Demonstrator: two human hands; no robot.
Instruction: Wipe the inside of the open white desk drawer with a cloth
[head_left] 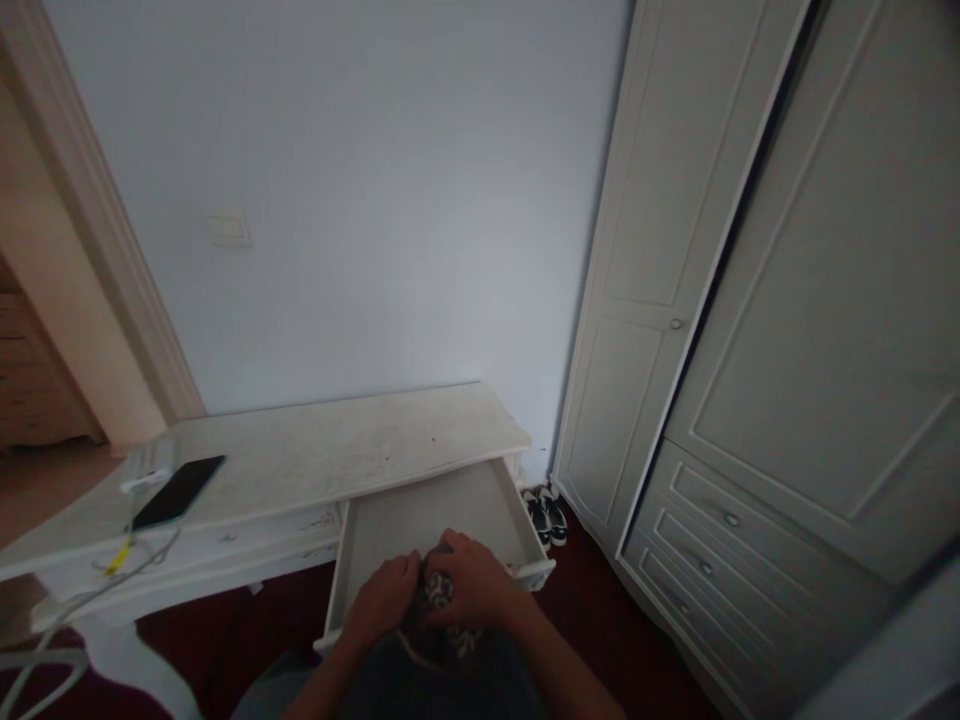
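Both hands are close together above the front of a pulled-out drawer. Between them is a dark bundle of cloth with a pale pattern, and a looser part of it hangs toward my lap. My left hand is closed on the bundle's left side, the thumb side against it. From the right and top, my right hand wraps its fingers round the cloth. What kind of cloth it is, I cannot make out. The drawer's visible floor is pale and bare.
The drawer belongs to a worn white table against the wall. A dark tablet or phone and a white device lie at its left, with a cable hanging down. Shoes stand beside a wardrobe at right.
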